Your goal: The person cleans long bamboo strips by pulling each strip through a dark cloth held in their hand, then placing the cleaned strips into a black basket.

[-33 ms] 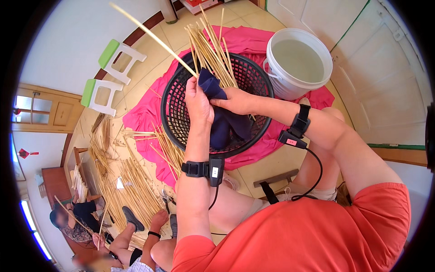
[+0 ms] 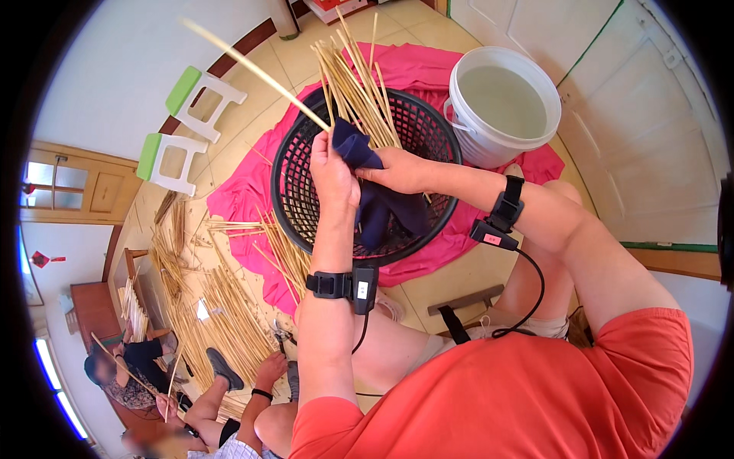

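A long pale stick, like a reed or peeled cane, slants up and left from my left hand, whose fingers are closed around its lower end. Dark blue cloth is bunched at that end and hangs down over the black mesh basket. My right hand grips the cloth just right of the left hand. Inside the basket a bundle of similar sticks leans toward the far side. The stick's end within the cloth is hidden.
A white bucket of cloudy water stands right of the basket, on pink cloth. Many sticks cover the floor at left, near two seated people. Two green-topped stools stand at far left.
The stick's far tip has dipped a little and shifted slightly left. The cloth's folds have moved slightly; both hands stay nearly in place.
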Motion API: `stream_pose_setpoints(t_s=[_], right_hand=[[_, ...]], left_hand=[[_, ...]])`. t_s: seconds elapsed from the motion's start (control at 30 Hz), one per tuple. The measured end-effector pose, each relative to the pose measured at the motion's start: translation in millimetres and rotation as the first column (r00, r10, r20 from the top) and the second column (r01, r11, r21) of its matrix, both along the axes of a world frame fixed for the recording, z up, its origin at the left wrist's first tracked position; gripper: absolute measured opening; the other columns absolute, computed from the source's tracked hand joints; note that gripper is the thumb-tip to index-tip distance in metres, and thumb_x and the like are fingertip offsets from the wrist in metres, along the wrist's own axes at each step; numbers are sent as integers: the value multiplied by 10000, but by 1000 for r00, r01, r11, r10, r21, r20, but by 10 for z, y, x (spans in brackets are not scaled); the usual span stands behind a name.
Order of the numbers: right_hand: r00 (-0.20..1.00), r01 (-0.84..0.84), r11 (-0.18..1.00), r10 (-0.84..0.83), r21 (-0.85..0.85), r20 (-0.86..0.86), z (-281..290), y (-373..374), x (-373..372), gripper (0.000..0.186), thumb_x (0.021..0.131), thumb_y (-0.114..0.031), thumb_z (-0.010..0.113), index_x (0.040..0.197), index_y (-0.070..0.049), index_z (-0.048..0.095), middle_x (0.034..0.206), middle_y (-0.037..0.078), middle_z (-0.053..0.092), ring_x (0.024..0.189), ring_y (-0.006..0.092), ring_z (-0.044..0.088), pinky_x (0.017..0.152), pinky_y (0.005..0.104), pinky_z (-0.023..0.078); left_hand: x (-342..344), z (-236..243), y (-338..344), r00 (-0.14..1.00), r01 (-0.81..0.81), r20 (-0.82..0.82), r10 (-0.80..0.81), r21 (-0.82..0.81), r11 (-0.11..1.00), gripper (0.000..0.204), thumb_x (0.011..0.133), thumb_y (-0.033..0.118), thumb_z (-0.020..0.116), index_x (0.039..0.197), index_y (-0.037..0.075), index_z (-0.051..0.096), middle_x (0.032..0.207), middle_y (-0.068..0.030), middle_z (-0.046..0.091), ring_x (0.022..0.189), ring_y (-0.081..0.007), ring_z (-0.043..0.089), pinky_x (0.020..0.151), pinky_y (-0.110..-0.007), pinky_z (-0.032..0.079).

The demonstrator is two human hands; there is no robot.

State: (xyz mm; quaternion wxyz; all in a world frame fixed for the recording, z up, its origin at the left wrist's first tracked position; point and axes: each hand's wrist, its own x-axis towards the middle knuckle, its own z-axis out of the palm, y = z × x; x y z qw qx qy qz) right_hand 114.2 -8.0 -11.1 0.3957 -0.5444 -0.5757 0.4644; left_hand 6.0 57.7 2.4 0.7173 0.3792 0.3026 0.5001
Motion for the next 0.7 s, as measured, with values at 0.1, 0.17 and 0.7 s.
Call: stream_pose_setpoints(t_s=[0.1,0.17,0.7], right_hand=[[995,-51,996,45,74,89,-8,14,8,293,855,-291,534,936,-16,591,812,166,623,772,264,606,720,363,459],[991,-98,994,94,49,92,21,21,16,301,852,-298,536,909,-8,587,781,170,617,746,276,602,709,366,457],[958,-190,979,168,74,233,109,-178,293,364,858,-328,532,999,5,570,850,207,618,810,320,601,754,366,454]], left_hand=[[-118,-14,97,998,-67,-14,67,-27,997,136,926,154,462,952,33,519,807,-30,577,698,-117,579,643,-252,506],[-159,43,150,992,-124,-29,123,-33,992,147,924,161,463,927,29,527,779,-26,570,671,-102,564,613,-239,500],[-1542,359,692,806,-555,-96,584,219,803,190,927,128,428,1034,-17,487,660,8,409,488,-49,316,423,-190,255]])
